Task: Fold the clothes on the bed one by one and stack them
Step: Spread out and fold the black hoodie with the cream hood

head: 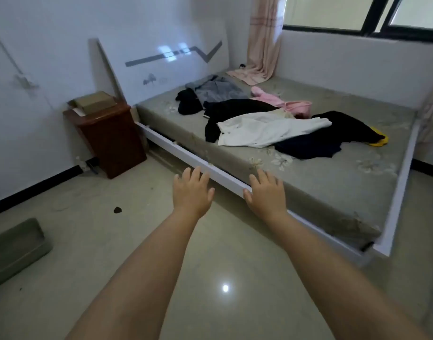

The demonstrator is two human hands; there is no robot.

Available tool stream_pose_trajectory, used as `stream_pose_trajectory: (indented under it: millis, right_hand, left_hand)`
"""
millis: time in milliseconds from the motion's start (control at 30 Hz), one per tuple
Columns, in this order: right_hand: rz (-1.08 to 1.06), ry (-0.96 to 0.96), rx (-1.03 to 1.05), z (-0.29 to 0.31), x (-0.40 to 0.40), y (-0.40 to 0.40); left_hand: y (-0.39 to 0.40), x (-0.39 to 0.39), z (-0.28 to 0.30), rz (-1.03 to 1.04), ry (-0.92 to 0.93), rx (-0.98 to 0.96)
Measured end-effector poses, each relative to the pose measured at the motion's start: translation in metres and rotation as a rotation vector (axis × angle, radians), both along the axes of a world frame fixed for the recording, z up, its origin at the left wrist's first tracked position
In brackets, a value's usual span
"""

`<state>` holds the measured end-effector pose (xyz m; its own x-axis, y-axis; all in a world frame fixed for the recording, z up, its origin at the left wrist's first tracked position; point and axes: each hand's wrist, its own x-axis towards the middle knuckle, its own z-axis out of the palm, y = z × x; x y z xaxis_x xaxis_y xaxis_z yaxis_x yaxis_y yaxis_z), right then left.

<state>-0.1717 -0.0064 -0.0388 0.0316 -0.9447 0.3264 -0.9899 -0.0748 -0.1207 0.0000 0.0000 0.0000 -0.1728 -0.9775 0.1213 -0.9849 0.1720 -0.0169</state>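
Both arms reach out toward the bed (pixel 333 192), and neither holds anything: the left hand (pixel 192 192) has its fingers (pixel 196 174) spread wide and straight over the floor, just short of the white bed frame (pixel 186 150), and the right hand (pixel 265 195) has its fingers likewise splayed over the frame's edge; whether it touches the rail is hard to tell. Upper arms and body are cut off at the bottom.

The clothes sit in a loose pile toward the head of the bed, all unfolded. Counting what shows: one white garment (pixel 267 130) on top, one black piece (pixel 235 109) partly under it, one dark piece (pixel 328 138) to the right, one pink garment (pixel 284 101) half buried, one grey garment (pixel 218 90) and one more black item (pixel 188 101) near the headboard (pixel 161 45). A scrap of yellow (pixel 378 139) peeks from under the dark piece; what it is, can't say. Overlaps make the count uncertain.

One brown nightstand (pixel 110 133) stands left of the bed. One pink curtain (pixel 262 40) trails onto the mattress corner.
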Motion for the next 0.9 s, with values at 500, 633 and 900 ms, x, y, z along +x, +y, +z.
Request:
stream_pose_trajectory:
  millis: [500, 633, 900]
  right_hand:
    - [-0.083, 0.067, -0.041, -0.027, 0.007, -0.357]
    - [-0.108, 0.069, -0.008, -0.041, -0.004, -0.451]
    - [-0.015, 0.08, 0.071, -0.055, 0.002, -0.661]
  left_hand:
    - [-0.39, 0.033, -0.022, -0.099, -0.054, 0.082]
    - [-0.483, 0.029, -0.037, -0.127, -0.052, 0.095]
    - [-0.677, 0.041, -0.055, -0.034, -0.094, 0.116]
